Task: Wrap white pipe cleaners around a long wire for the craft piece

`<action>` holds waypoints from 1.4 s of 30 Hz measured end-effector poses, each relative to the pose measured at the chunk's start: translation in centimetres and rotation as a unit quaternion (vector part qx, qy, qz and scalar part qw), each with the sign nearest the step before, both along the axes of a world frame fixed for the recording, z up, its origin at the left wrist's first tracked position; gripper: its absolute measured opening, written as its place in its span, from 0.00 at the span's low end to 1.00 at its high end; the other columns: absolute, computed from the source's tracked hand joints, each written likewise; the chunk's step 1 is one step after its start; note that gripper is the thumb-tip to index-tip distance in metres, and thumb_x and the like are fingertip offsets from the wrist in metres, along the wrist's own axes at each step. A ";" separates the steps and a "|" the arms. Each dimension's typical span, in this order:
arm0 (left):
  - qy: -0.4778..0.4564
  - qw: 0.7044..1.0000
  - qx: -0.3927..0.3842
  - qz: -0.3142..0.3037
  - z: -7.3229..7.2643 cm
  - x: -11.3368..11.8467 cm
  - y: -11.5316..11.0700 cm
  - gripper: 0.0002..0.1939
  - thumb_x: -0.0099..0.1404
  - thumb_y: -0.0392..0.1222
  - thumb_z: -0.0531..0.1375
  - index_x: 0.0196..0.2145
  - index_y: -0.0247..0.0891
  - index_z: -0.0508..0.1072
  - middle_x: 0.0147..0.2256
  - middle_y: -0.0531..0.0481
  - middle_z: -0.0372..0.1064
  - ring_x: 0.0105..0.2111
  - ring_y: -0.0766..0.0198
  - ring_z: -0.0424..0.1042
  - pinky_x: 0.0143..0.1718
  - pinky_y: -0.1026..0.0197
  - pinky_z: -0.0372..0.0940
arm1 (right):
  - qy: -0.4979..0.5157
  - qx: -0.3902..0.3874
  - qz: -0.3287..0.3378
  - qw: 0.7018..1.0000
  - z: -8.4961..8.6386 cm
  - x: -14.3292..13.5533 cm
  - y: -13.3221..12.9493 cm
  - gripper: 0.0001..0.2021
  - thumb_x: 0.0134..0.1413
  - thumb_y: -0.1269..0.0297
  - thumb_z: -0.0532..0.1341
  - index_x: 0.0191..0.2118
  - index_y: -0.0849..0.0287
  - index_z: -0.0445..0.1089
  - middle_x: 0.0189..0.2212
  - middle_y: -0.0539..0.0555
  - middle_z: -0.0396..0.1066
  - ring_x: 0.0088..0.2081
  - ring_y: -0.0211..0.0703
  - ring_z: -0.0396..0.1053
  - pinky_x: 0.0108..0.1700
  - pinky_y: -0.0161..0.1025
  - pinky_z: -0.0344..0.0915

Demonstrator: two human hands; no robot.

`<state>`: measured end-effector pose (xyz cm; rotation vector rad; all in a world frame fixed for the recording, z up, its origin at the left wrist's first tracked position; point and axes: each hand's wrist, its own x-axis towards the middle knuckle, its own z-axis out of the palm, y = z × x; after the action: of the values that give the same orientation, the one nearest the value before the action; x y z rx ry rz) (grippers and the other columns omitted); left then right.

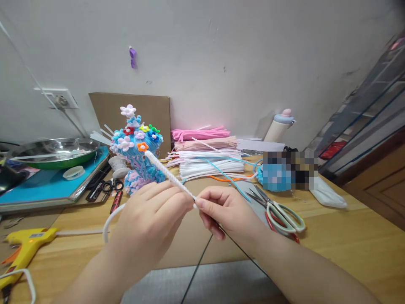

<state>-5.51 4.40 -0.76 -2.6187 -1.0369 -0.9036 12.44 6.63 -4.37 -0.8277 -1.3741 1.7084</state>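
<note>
Head view shows the twisted white chenille stem (164, 170) raised above the wooden table (357, 249), its tip angled up and away to your left. Your left hand (155, 215) has its fingers pressed together, apparently around the stem, thumb hidden; your right hand (226, 211) pinches what looks like a thin dark cord (243, 253) at the stem's lower end. You seem to be joining or winding the two; the next move probably calls for a steady left hold and small right-fingertip turns.
</note>
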 end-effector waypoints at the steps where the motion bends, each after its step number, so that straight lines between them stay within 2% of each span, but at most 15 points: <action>1: -0.001 1.000 -0.004 0.001 0.0 0.0 0.0 0.06 0.65 0.30 0.54 0.33 0.39 0.65 0.30 0.53 0.71 0.33 0.63 0.68 0.35 0.61 0.57 | 0.000 -0.004 0.005 1.000 0.0 0.0 0.0 0.13 0.52 0.55 0.62 0.26 0.61 0.66 0.14 0.43 0.62 0.11 0.27 0.55 0.10 0.24 0.51; 9: 0.003 1.000 0.006 0.004 0.4 -0.2 0.0 0.06 0.64 0.30 0.54 0.33 0.40 0.65 0.33 0.51 0.73 0.35 0.62 0.69 0.37 0.60 0.58 | 0.024 -0.046 0.038 0.998 -0.2 0.1 0.2 0.14 0.51 0.55 0.63 0.27 0.62 0.66 0.14 0.43 0.63 0.10 0.26 0.54 0.10 0.24 0.48; 17: -0.003 1.000 0.024 0.011 0.1 0.2 0.0 0.06 0.62 0.29 0.56 0.32 0.39 0.65 0.32 0.51 0.72 0.33 0.62 0.68 0.36 0.59 0.59 | 0.004 -0.018 0.036 0.999 -0.2 0.1 0.0 0.13 0.52 0.55 0.62 0.28 0.61 0.66 0.14 0.43 0.62 0.11 0.27 0.53 0.11 0.25 0.47; 19: -0.013 0.999 0.042 0.024 -0.1 0.2 0.1 0.05 0.62 0.30 0.57 0.33 0.39 0.66 0.33 0.50 0.72 0.34 0.62 0.68 0.36 0.59 0.59 | -0.007 -0.002 0.025 1.000 -0.2 0.1 0.0 0.13 0.53 0.55 0.60 0.28 0.60 0.65 0.14 0.42 0.60 0.11 0.27 0.50 0.12 0.26 0.45; 22: -0.020 0.997 0.048 0.065 -0.1 -0.2 0.1 0.05 0.63 0.33 0.58 0.38 0.40 0.68 0.36 0.49 0.72 0.34 0.61 0.69 0.35 0.59 0.60 | -0.056 0.069 -0.041 0.995 -0.1 0.3 0.1 0.11 0.56 0.57 0.58 0.28 0.59 0.65 0.14 0.42 0.58 0.13 0.28 0.50 0.14 0.28 0.46; 25: 0.020 0.992 0.071 0.099 0.3 -1.1 -0.5 0.07 0.63 0.34 0.58 0.39 0.41 0.70 0.36 0.49 0.72 0.34 0.60 0.69 0.34 0.58 0.60 | -0.152 0.197 -0.116 0.962 -0.4 0.5 0.5 0.10 0.58 0.61 0.56 0.28 0.59 0.66 0.17 0.45 0.59 0.18 0.32 0.55 0.21 0.31 0.51; 27: 0.066 0.989 0.103 0.086 0.9 -1.8 -1.0 0.09 0.62 0.33 0.57 0.40 0.40 0.71 0.37 0.48 0.72 0.34 0.59 0.69 0.35 0.57 0.59 | -0.226 0.291 -0.122 0.922 -0.8 0.7 0.6 0.10 0.59 0.65 0.55 0.28 0.59 0.67 0.20 0.47 0.62 0.23 0.34 0.58 0.25 0.32 0.52; 31: 0.139 0.984 0.110 0.033 3.4 -3.3 -0.9 0.10 0.64 0.36 0.55 0.40 0.44 0.73 0.36 0.50 0.73 0.32 0.60 0.70 0.33 0.58 0.59 | -0.315 0.459 -0.025 0.830 -1.1 0.7 0.5 0.09 0.59 0.68 0.53 0.30 0.59 0.68 0.24 0.50 0.67 0.26 0.37 0.61 0.28 0.34 0.51; 33: 0.141 0.988 0.061 0.007 4.8 -4.2 -0.1 0.10 0.65 0.38 0.53 0.36 0.46 0.75 0.33 0.52 0.74 0.29 0.63 0.70 0.29 0.61 0.59 | -0.296 0.510 0.039 0.807 -0.7 0.9 0.2 0.10 0.60 0.68 0.51 0.31 0.59 0.68 0.25 0.52 0.68 0.27 0.38 0.62 0.28 0.35 0.51; 36: 0.106 0.989 -0.092 -0.047 6.1 -5.4 1.2 0.11 0.65 0.38 0.55 0.31 0.46 0.77 0.30 0.55 0.73 0.25 0.68 0.70 0.25 0.68 0.62 | -0.210 0.522 0.125 0.817 0.4 1.4 -0.4 0.10 0.60 0.70 0.50 0.32 0.59 0.67 0.24 0.52 0.68 0.26 0.37 0.62 0.29 0.34 0.53; 38: 0.052 0.987 -0.144 -0.043 5.8 -6.1 1.5 0.10 0.63 0.36 0.57 0.31 0.45 0.78 0.28 0.55 0.73 0.24 0.69 0.70 0.24 0.69 0.63 | -0.153 0.495 0.152 0.842 1.2 1.8 -0.9 0.09 0.60 0.69 0.51 0.32 0.59 0.67 0.23 0.51 0.66 0.25 0.36 0.61 0.29 0.33 0.55; 40: -0.005 0.988 -0.154 -0.026 4.8 -6.4 1.3 0.08 0.61 0.35 0.58 0.30 0.44 0.77 0.26 0.54 0.73 0.23 0.68 0.70 0.24 0.69 0.63 | -0.121 0.454 0.130 0.873 1.9 2.2 -1.3 0.08 0.60 0.67 0.53 0.31 0.59 0.67 0.21 0.49 0.63 0.23 0.35 0.58 0.27 0.32 0.55; 42: -0.042 0.987 -0.155 -0.016 3.4 -6.4 0.6 0.07 0.60 0.35 0.59 0.31 0.43 0.77 0.27 0.53 0.73 0.24 0.66 0.70 0.23 0.68 0.63 | -0.113 0.417 0.080 0.898 2.3 2.6 -1.6 0.08 0.59 0.65 0.55 0.30 0.59 0.67 0.20 0.47 0.60 0.21 0.34 0.55 0.25 0.32 0.53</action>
<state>-11.88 4.95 2.64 -2.8775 -1.2493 -0.9329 15.02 5.04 -2.03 -0.4189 -2.1429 0.9557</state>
